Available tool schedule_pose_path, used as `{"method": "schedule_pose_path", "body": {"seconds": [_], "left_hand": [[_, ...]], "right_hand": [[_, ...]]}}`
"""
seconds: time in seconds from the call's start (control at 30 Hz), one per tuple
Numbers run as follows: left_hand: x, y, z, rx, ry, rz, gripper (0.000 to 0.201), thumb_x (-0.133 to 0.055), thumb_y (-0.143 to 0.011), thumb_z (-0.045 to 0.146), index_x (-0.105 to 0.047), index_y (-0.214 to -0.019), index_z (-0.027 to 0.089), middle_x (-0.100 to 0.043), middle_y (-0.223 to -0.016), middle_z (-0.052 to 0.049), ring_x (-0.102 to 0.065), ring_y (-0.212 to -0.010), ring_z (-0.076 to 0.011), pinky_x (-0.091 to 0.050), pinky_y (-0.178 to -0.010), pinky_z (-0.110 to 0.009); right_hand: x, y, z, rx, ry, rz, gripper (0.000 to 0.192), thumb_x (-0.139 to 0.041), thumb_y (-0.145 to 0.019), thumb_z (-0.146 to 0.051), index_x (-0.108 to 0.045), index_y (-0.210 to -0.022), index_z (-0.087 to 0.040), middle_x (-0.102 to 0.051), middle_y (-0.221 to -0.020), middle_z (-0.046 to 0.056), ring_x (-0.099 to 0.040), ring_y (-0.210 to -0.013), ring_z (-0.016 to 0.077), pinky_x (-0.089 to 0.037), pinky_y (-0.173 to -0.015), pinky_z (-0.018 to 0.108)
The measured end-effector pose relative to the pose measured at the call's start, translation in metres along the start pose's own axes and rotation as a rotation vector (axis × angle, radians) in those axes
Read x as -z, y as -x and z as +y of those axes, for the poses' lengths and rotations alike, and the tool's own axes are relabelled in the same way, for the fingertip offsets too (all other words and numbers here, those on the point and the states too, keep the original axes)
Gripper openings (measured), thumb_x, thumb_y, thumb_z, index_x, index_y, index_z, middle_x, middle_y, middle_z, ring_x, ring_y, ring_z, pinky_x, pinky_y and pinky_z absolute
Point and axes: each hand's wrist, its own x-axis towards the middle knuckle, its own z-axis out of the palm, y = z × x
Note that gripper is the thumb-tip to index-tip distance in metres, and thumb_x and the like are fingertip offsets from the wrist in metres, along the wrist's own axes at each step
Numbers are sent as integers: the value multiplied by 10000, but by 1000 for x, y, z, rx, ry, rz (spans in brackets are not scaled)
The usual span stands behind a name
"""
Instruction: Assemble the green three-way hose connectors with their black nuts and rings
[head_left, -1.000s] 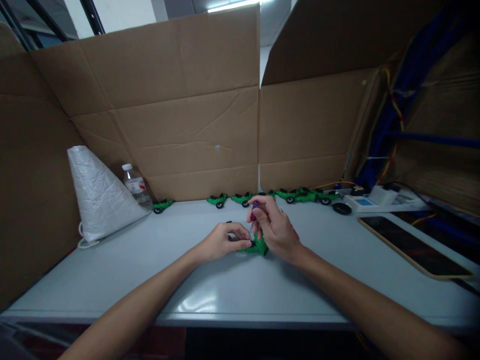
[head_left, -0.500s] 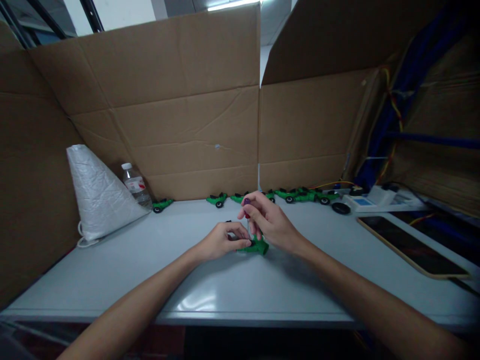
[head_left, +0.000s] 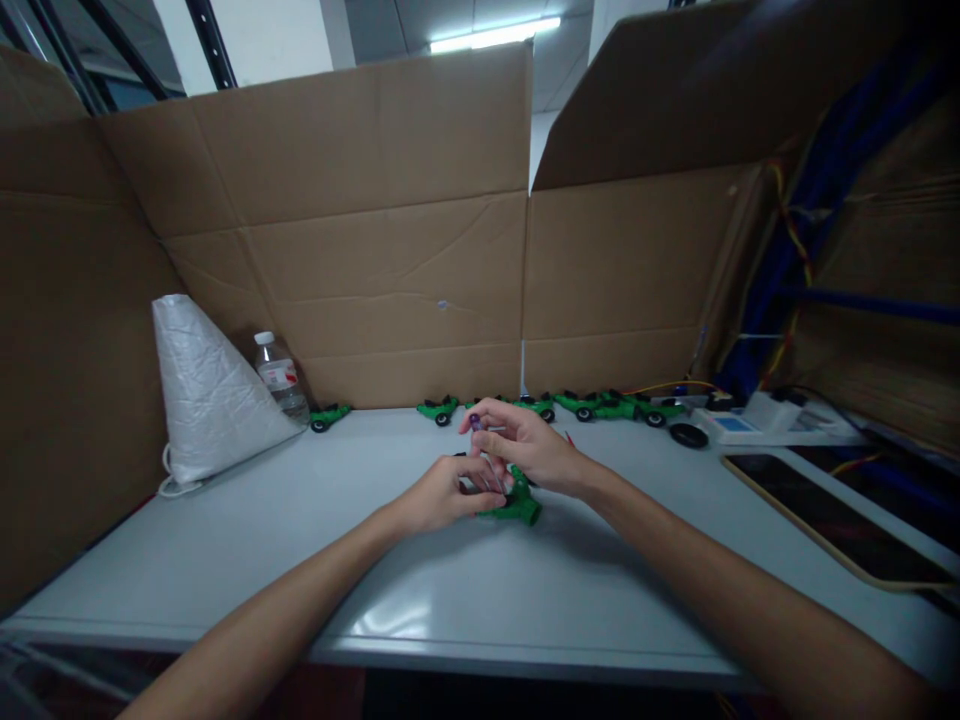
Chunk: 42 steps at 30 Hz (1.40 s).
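A small green toy car (head_left: 516, 508) lies on the grey table (head_left: 300, 540) at the middle. My left hand (head_left: 442, 494) pinches its left end, fingers closed on it. My right hand (head_left: 525, 452) hovers just above the car and grips a small screwdriver with a purple cap (head_left: 475, 422), its shaft pointing down toward the car. The shaft and the car's near-left part are mostly hidden by my fingers.
A row of finished green toy cars (head_left: 592, 405) lines the back edge against the cardboard walls (head_left: 390, 260). A white bag (head_left: 202, 390) and a water bottle (head_left: 281, 378) stand at back left. A black wheel (head_left: 685, 435), a white device (head_left: 739, 423) and a tablet (head_left: 840, 515) lie right.
My right hand has shifted left with the screwdriver, its purple cap now farther left and lower over the car. The left hand stays on the car. The camera tilted slightly.
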Motion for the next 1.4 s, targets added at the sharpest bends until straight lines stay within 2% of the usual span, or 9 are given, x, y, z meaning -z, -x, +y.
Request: {"method": "schedule_pose_path", "body": {"seconds": [0.2, 0.43, 0.57, 0.77, 0.93, 1.03, 1.1, 1.23, 1.4], "left_hand": [[-1, 0, -2, 20, -20, 19, 410, -779, -869, 519, -728, -958, 122, -698, -870, -56, -611, -782, -152, -466, -695, -241], [0, 0, 0, 5, -60, 21, 354, -759, -895, 485, -723, -911, 134, -714, -907, -57, -626, -807, -154, -462, -695, -237], [0, 0, 2, 12, -63, 28, 338, -758, -900, 470, -722, -901, 134, -709, -892, -51, -617, -785, -146, -450, -679, -233], [1, 0, 4, 16, -71, 24, 322, -761, -903, 452, -733, -932, 132, -718, -892, -53, -615, -772, -142, -450, -679, -233], [1, 0, 3, 13, -73, 13, 344, -756, -907, 468, -735, -945, 127, -727, -908, -60, -625, -780, -144, -447, -680, -233], [1, 0, 2, 12, -76, 16, 351, -756, -907, 470, -735, -947, 122, -723, -918, -60, -615, -773, -138, -443, -678, -230], [1, 0, 3, 17, -76, 14, 356, -756, -908, 469, -738, -979, 120, -714, -905, -53, -605, -767, -135, -439, -675, -228], [1, 0, 3, 17, -59, 9, 356, -756, -911, 461, -739, -1008, 120, -705, -882, -43, -592, -746, -126, -436, -674, -223], [1, -1, 4, -17, -38, 4, 366, -760, -905, 473, -734, -980, 116, -713, -914, -63, -615, -786, -142, -460, -706, -236]], "right_hand": [[3, 6, 4, -21, -73, 50, 432, -596, -993, -613, -610, -1184, -225, -650, -919, 1, -572, -550, 77, -489, -473, 188], [3, 6, 3, 9, -100, 125, 426, -747, -903, -547, -496, -1040, -232, -721, -945, 9, -548, -495, 67, -449, -404, 175], [3, 6, 8, 5, -129, 142, 458, -791, -872, -511, -453, -1040, -252, -703, -827, -33, -535, -459, 74, -413, -374, 164], [2, 6, 7, 11, -140, 96, 404, -587, -999, -603, -590, -1103, -214, -632, -856, -22, -540, -498, 56, -463, -425, 167], [-1, 6, 6, 33, -147, 140, 401, -727, -922, -558, -544, -1015, -214, -730, -979, 23, -524, -469, 46, -438, -388, 163], [-1, 6, 10, -3, -184, 150, 474, -807, -858, -540, -469, -997, -238, -743, -879, -7, -519, -434, 54, -415, -365, 150], [0, 7, 12, -17, -216, 127, 461, -770, -884, -573, -487, -1026, -237, -710, -806, -31, -530, -432, 60, -421, -369, 148], [2, 7, 13, -10, -266, 55, 424, -600, -992, -620, -596, -1080, -206, -666, -832, -12, -558, -471, 59, -468, -410, 164], [-2, 6, 13, 15, -235, 103, 405, -737, -920, -557, -589, -1016, -192, -726, -939, 24, -526, -427, 40, -441, -366, 165]]}}
